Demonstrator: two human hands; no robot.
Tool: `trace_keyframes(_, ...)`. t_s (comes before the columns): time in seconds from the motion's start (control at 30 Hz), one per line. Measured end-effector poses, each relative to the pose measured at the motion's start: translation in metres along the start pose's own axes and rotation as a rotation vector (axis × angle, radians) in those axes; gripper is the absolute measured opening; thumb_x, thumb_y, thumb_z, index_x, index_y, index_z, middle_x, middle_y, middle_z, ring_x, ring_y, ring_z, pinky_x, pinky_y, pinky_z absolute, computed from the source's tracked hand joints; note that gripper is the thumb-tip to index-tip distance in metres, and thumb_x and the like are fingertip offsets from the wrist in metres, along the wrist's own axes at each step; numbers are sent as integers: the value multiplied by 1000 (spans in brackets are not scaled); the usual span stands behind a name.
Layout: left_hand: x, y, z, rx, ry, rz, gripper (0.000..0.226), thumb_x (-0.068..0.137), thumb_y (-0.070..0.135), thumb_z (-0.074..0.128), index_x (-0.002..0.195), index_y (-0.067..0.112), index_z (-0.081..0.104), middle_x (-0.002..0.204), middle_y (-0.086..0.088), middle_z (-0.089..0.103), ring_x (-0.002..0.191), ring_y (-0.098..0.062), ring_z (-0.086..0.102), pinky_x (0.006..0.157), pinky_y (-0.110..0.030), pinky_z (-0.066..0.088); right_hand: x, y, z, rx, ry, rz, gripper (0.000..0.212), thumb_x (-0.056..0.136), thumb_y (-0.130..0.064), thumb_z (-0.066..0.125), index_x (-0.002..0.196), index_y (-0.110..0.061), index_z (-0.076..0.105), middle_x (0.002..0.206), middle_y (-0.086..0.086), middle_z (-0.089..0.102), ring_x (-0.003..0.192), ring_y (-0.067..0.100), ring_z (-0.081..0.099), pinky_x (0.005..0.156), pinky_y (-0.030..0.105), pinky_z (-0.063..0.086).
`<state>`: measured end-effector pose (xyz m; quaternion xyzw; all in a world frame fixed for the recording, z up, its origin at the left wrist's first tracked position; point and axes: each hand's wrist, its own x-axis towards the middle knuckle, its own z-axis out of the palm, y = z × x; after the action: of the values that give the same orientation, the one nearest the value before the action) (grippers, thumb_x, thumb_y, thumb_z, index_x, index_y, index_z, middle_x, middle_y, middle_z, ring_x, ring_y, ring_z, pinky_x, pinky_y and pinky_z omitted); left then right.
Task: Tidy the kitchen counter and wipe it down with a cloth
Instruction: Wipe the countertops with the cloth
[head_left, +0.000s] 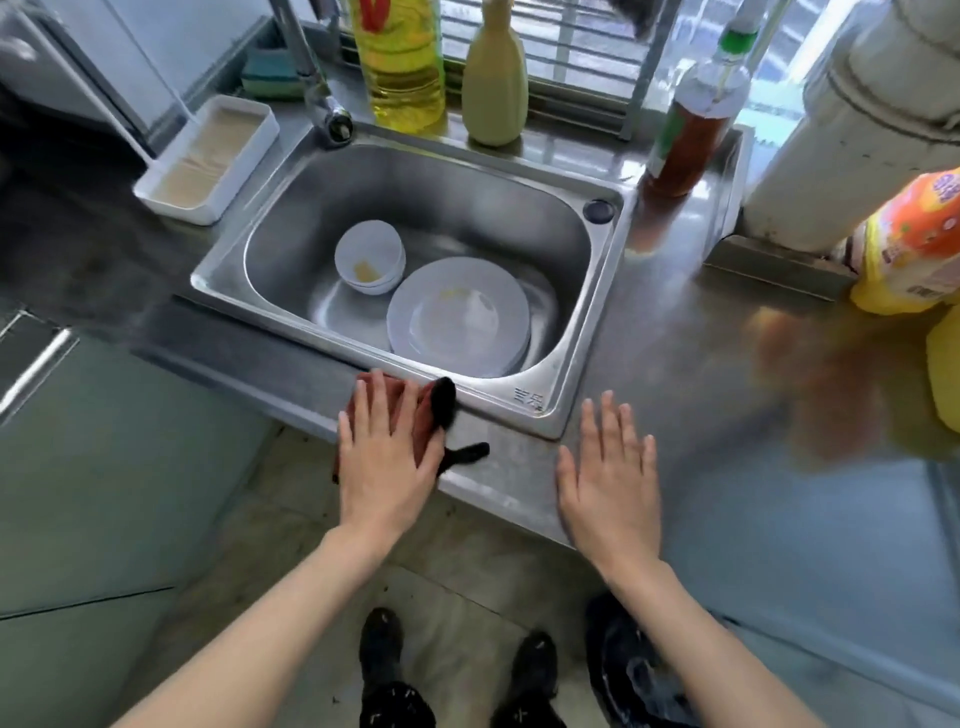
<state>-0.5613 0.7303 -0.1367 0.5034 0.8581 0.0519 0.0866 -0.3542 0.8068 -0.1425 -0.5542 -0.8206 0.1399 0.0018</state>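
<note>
Left hand (387, 457) flat and wide on the red cloth (415, 415) at the counter's (675, 364) front edge by the sink (545, 410), right hand (608, 467) flat, wide, empty just beside, farther from the cloth.

Barred window (571, 47) seen behind the sink, daylight entering through it and reflected off the steel sill. Steel sink basin (519, 218) set into a steel worktop; faucet (311, 78) mounted at the rear left corner. Dark surface (78, 249) noted left of the basin. Thick pale pipe (857, 119) seen rising at the right, beside the window. Pale cabinet fronts (104, 467) noted below the worktop at left; another front at lower right, blurred. Floor (441, 587) laid in light tiles, speckled with dirt. Edges of the view smeared.
</note>
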Motion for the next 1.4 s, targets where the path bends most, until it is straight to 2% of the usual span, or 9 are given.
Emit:
trace_keyframes(0.2,-23,15,11,-5,-57,394,66,85,56,40,145,31,26,155,-8,16,143,-24,5,112,-40,3,-1,-4,-3,-52,16,51,67,90,-49,10,149,-17,18,157,1,10,145,17,7,115,40,5)
trace_keyframes(0.63,34,-71,-13,-8,9,25,74,85,57,8,147,19,19,156,-13,8,144,-29,6,113,-49,10,0,-5,-4,-55,30,71,70,87,-54,5,150,-23,12,157,-7,3,143,7,-3,115,33,-4)
trace_keyframes(0.77,19,-50,-8,-107,30,164,64,90,48,14,146,18,25,155,-11,15,144,-26,6,114,-47,9,-2,-9,-5,57,99,99,72,86,-53,11,149,-19,20,157,-3,8,145,11,3,115,36,-1)
trace_keyframes(0.9,16,-45,-27,-789,77,-3,40,98,31,31,136,27,42,143,-4,44,137,-13,29,115,-38,23,2,-67,-3,258,363,115,60,91,-36,27,145,-9,29,154,2,17,143,17,13,115,30,-3)
trace_keyframes(0.97,22,-43,-59,-1234,190,-227,31,100,27,35,128,27,47,123,1,58,119,-16,52,102,-28,41,10,-100,4,235,357,23,55,92,-31,31,142,-8,32,153,7,25,141,20,20,115,30,-1)
trace_keyframes(1.03,29,-46,-86,-1326,326,-265,30,100,26,35,128,27,44,122,5,58,115,-12,55,96,-17,42,17,-118,15,133,279,-37,55,93,-31,33,142,-7,33,151,12,30,140,26,27,114,36,6)
trace_keyframes(1.13,45,-58,-89,-1103,353,-29,36,99,32,35,134,31,37,135,7,49,127,-10,44,105,-22,33,21,-120,27,20,207,-17,58,93,-36,32,142,-5,33,151,13,31,140,25,25,113,40,13)
trace_keyframes(1.3,53,-62,-28,-141,4,279,62,87,49,28,145,26,28,154,-7,21,143,-28,11,110,-57,22,22,-118,29,32,230,-16,60,92,-36,32,142,-3,34,151,11,30,140,20,20,115,38,9)
trace_keyframes(1.4,50,-61,-25,-162,-75,291,81,83,72,22,148,30,-3,156,-2,-15,141,-20,-23,113,-43,-18,22,-117,30,81,240,-25,60,91,-34,34,143,-4,32,152,9,27,141,19,20,116,38,9)
